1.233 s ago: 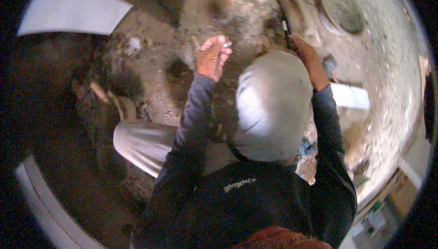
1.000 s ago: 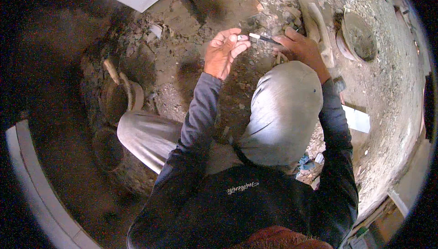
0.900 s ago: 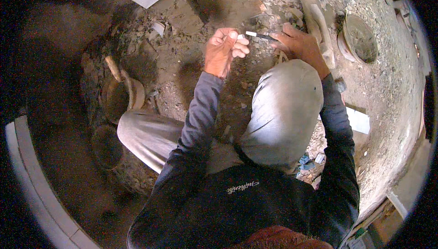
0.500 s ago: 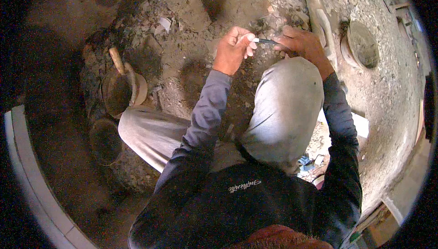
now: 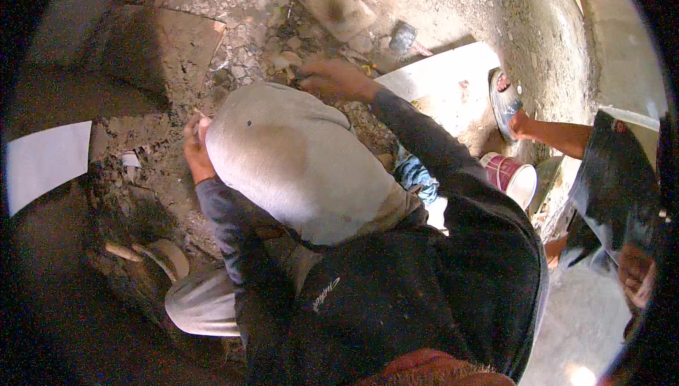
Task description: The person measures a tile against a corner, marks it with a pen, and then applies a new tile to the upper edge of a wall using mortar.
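What looks like a thin pale piece (image 5: 203, 114) shows at the fingertips of the left hand (image 5: 196, 144), half hidden beside the knee (image 5: 297, 153), its pinch unclear. The right hand (image 5: 336, 78) blurs above rubble (image 5: 240, 57), spread or pinching I cannot tell; beyond lie a white panel (image 5: 463, 68), then a purple-and-white bucket (image 5: 503, 172) near another person's foot (image 5: 503, 100).

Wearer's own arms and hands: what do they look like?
Long dark sleeves, near-black up the arm: left sleeve looks greyer and wrinkled along the forearm, right sleeve darker and plainer. Both stop near the wrist. Left hand and right hand show no gloves; right is motion-blurred, left partly hidden by the knee.
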### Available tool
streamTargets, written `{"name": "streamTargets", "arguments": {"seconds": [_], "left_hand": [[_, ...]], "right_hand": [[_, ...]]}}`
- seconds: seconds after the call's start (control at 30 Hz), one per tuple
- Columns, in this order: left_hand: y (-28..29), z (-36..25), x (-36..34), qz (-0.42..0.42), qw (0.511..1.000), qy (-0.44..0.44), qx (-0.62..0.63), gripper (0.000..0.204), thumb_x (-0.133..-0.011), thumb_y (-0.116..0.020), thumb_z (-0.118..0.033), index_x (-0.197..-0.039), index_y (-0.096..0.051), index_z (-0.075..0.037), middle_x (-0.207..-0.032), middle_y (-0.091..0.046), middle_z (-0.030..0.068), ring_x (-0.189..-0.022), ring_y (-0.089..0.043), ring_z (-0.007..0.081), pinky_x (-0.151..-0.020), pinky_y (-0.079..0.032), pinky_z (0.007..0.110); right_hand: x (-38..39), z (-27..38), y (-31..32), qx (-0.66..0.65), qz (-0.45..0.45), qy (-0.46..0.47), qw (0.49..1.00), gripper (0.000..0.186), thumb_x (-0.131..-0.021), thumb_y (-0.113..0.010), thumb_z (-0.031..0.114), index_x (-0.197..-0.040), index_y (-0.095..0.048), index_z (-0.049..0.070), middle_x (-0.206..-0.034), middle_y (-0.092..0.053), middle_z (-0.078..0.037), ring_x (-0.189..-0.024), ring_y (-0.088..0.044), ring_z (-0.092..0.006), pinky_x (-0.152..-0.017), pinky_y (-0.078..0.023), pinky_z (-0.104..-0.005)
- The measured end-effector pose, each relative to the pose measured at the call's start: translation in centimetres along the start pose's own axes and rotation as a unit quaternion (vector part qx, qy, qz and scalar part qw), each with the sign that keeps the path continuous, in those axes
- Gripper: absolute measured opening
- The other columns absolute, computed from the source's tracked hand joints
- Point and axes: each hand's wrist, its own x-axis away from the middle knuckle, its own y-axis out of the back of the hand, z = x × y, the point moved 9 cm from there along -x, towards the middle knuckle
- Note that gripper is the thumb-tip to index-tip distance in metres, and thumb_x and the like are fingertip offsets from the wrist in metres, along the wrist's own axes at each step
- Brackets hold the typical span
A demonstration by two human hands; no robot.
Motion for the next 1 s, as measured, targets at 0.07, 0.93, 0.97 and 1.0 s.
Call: {"name": "streamTargets", "arguments": {"seconds": [0.07, 0.93, 0.97, 1.0], "left_hand": [[1.8, -1.7, 0.3, -0.005, 0.998, 0.002, -0.066, 0.047, -0.102, -0.067, -0.032, -0.136, -0.057, -0.001, -0.098, -0.070, 0.0102, -0.087, -0.065, 0.0166, -0.077, -0.056, 0.033], [3.7, -33.9, 20.0, -0.243, 0.807, -0.095, -0.530, 0.029, -0.088, -0.069, -0.013, -0.116, -0.066, -0.007, -0.105, -0.069, 0.0168, -0.095, -0.069, 0.0326, -0.080, -0.055, 0.043], [3.8, -36.1, 21.7, -0.289, 0.799, -0.122, -0.512, 0.029, -0.093, -0.067, -0.010, -0.121, -0.063, -0.005, -0.111, -0.069, 0.0154, -0.100, -0.069, 0.0278, -0.084, -0.055, 0.039], [5.0, -37.5, 23.8, -0.325, 0.769, -0.116, -0.538, 0.028, -0.094, -0.066, -0.009, -0.122, -0.064, -0.005, -0.111, -0.069, 0.0151, -0.100, -0.070, 0.0277, -0.085, -0.055, 0.039]], "right_hand": [[5.3, -3.9, 4.3, 0.063, -0.082, -0.139, 0.985, 0.040, -0.093, -0.071, 0.025, -0.130, -0.065, 0.011, -0.126, -0.067, -0.019, -0.115, -0.064, -0.0356, -0.097, -0.051, -0.0439], [-9.2, -2.1, 9.4, -0.057, 0.020, 0.059, 0.996, 0.034, -0.102, -0.059, 0.025, -0.125, -0.061, 0.000, -0.119, -0.065, -0.015, -0.110, -0.061, -0.0327, -0.101, -0.047, -0.0406], [-12.6, -0.1, 8.1, -0.020, 0.048, 0.113, 0.992, 0.032, -0.102, -0.059, 0.024, -0.123, -0.062, 0.000, -0.119, -0.065, -0.016, -0.110, -0.061, -0.0325, -0.101, -0.046, -0.0405], [-14.5, 1.8, 6.8, 0.008, 0.064, 0.155, 0.986, 0.031, -0.102, -0.059, 0.023, -0.121, -0.063, 0.000, -0.119, -0.065, -0.016, -0.110, -0.061, -0.0324, -0.101, -0.046, -0.0404]]}}
